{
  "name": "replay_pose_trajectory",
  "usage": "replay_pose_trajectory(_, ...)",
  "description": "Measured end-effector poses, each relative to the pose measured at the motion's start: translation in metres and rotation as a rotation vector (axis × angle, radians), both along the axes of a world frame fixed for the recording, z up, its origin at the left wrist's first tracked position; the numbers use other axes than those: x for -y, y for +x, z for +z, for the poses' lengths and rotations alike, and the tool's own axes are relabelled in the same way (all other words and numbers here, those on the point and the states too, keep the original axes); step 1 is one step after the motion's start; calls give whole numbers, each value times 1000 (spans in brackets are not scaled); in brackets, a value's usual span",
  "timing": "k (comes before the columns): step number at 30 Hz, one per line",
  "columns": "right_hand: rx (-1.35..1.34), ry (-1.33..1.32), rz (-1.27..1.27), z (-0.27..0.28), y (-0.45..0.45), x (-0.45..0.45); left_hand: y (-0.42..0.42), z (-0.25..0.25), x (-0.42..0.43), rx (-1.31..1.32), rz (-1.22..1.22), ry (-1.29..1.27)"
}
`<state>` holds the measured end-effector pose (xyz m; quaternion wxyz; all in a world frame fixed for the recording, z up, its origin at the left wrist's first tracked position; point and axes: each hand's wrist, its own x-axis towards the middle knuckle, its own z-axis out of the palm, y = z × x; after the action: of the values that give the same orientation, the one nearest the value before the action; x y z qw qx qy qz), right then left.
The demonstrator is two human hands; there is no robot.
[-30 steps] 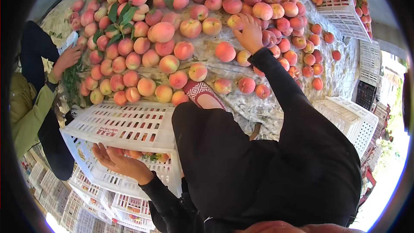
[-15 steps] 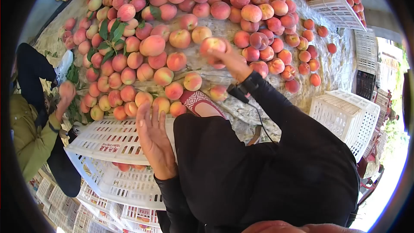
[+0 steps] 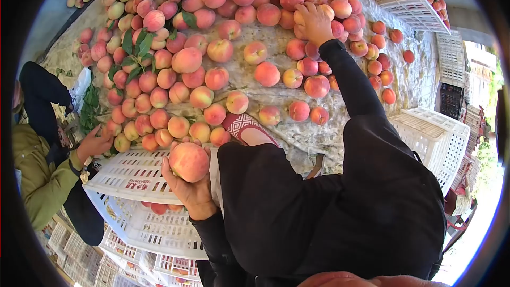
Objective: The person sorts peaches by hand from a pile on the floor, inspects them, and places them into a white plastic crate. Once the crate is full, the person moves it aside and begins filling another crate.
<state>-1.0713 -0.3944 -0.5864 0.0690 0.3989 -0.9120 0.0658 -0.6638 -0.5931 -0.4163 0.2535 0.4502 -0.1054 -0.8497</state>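
Note:
A large red-orange peach (image 3: pixel 189 162) rests in my left hand (image 3: pixel 192 194), its fingers wrapped round the fruit above the edge of a white slatted crate (image 3: pixel 133 180). My right hand (image 3: pixel 317 25) reaches over the far part of the peach pile (image 3: pixel 186 60), its fingers curled over a yellow-orange peach (image 3: pixel 300 17). Other peaches lie close round that hand. A few loose peaches lie on the sheet nearer to me, among them a red one (image 3: pixel 266 74). More peaches show inside the white crate.
A co-worker's hand (image 3: pixel 95 142) is at the pile's left edge, beside green leaves (image 3: pixel 90 107). White crates stand at right (image 3: pixel 433 138) and upper right (image 3: pixel 406 0). My foot (image 3: pixel 249 129) is on the pale sheet (image 3: pixel 241 82). More crates are stacked at lower left.
A peach has come into my left hand, which was empty. My right hand lifted a peach toward me, then went back to the pile without it. The co-worker's hand moved down to the pile.

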Motion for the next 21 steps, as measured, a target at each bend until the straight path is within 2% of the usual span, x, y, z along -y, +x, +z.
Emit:
replay_pose_trajectory(2,38,12,-77,26,18,14,1,-1,3,16,73,36)
replay_pose_trajectory(4,859,-536,-345,50,47,32,2,-4,6,1,47,28)
replay_pose_trajectory(6,1296,-807,-303,59,85,51,-2,-6,6,-20,10,16)
replay_pose_trajectory(8,1599,-932,-140,60,128,80,-9,-4,3,6,-141,-71)
replay_pose_trajectory(10,1809,-921,36,90,169,110,-22,8,-3,60,-194,-96)
replay_pose_trajectory(12,1907,-795,353,119,198,134,-24,13,-5,111,-242,-122)
replay_pose_trajectory(14,1640,-753,768,122,231,150,-13,12,-7,94,-351,-175)
replay_pose_trajectory(15,1642,-749,772,127,235,149,-4,8,-9,95,-346,-175)
replay_pose_trajectory(17,1279,-643,940,138,239,151,14,-1,-12,9,-328,-192)
replay_pose_trajectory(18,1285,-642,947,139,233,150,15,1,-15,14,-321,-193)
replay_pose_trajectory(20,1352,-606,860,135,208,140,18,12,-27,-76,-106,-282)
replay_pose_trajectory(21,1263,-581,613,126,193,126,23,17,-28,-218,-43,-262)
